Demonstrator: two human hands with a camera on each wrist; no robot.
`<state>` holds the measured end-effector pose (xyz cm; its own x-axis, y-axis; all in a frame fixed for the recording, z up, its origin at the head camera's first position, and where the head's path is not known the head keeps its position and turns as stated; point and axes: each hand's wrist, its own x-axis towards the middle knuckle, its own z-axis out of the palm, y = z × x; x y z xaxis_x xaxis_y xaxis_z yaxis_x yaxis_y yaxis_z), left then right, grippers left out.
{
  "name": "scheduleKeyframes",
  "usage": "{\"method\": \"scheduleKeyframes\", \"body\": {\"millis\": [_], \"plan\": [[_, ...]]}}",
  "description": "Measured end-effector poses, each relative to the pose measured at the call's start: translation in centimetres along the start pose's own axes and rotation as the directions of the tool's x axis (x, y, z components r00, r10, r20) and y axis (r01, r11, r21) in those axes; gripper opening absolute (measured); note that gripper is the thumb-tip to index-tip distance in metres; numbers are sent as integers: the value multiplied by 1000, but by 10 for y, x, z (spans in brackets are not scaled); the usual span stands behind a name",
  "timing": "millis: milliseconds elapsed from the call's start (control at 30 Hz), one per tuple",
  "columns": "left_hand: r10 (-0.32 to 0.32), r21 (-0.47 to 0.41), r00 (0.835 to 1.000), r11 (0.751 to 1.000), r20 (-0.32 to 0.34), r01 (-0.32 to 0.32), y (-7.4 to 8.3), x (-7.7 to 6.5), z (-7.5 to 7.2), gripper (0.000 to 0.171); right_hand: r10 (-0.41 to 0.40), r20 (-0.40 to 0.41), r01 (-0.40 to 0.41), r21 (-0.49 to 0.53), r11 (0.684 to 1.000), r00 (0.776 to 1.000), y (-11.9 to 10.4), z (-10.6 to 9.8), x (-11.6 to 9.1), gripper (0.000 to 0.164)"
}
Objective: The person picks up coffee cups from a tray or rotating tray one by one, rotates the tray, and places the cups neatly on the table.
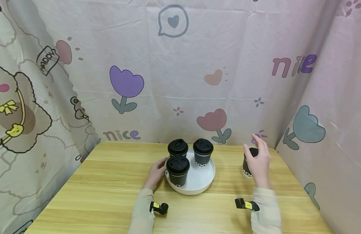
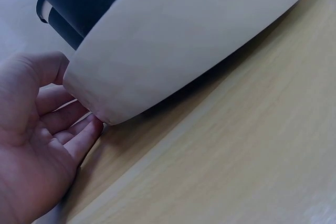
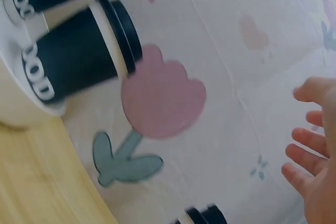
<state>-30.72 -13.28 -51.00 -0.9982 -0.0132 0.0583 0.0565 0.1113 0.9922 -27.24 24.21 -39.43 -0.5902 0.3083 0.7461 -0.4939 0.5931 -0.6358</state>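
A round white tray (image 1: 198,182) holds three black lidded paper coffee cups: one at front left (image 1: 178,174), one behind it (image 1: 178,148) and one at the right (image 1: 202,154). My left hand (image 1: 155,174) grips the tray's left edge, its thumb by the rim and fingertips (image 2: 94,124) at the underside. To the right of the tray, another black coffee cup (image 1: 247,169) stands on the table, partly hidden behind my right hand (image 1: 260,164). That hand is raised, thumb and fingers apart, with nothing held in the right wrist view.
The light wooden table (image 1: 110,188) ends at a printed curtain (image 1: 174,81) hung behind it, with more curtain at both sides. Each sleeve carries a small black wrist camera, one at the left (image 1: 159,208) and one at the right (image 1: 246,204).
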Motion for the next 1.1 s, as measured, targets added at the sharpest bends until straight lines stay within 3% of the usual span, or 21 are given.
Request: {"method": "scheduleKeyframes", "body": {"millis": [133, 267, 433, 567, 667, 700, 833, 967, 1100], "plan": [[0, 4, 1000, 1000, -1, 0, 0, 0, 0, 53, 58, 23, -61, 108, 992, 998, -8, 12, -5, 45], [-1, 6, 1000, 1000, -7, 1, -1, 1, 0, 54, 192, 96, -208, 200, 957, 977, -10, 25, -11, 45], [-5, 6, 1000, 1000, -10, 5, -2, 1, 0, 53, 375, 221, -426, 269, 864, 900, 2, 47, -18, 46], [-7, 6, 1000, 1000, -5, 7, 0, 1, 0, 54, 448, 318, -538, 307, 785, 836, 11, 62, -28, 48], [-9, -1, 1000, 1000, 4, 9, 7, -3, 0, 54, 450, 369, -569, 346, 746, 813, 18, 70, -38, 52], [-8, -1, 1000, 1000, 8, 8, 11, -5, 0, 54, 443, 373, -569, 374, 732, 815, 21, 72, -42, 52], [-6, 4, 1000, 1000, 23, 6, 28, -16, 0, 53, 462, 419, -608, 347, 714, 782, 28, 78, -52, 55], [-13, 15, 999, 1000, 31, 12, 37, -23, -1, 53, 528, 478, -686, 259, 680, 703, 33, 86, -58, 49], [4, 22, 1000, 1000, 27, -5, 38, -23, -1, 53, 555, 512, -720, 203, 663, 656, 36, 94, -63, 47]]}}
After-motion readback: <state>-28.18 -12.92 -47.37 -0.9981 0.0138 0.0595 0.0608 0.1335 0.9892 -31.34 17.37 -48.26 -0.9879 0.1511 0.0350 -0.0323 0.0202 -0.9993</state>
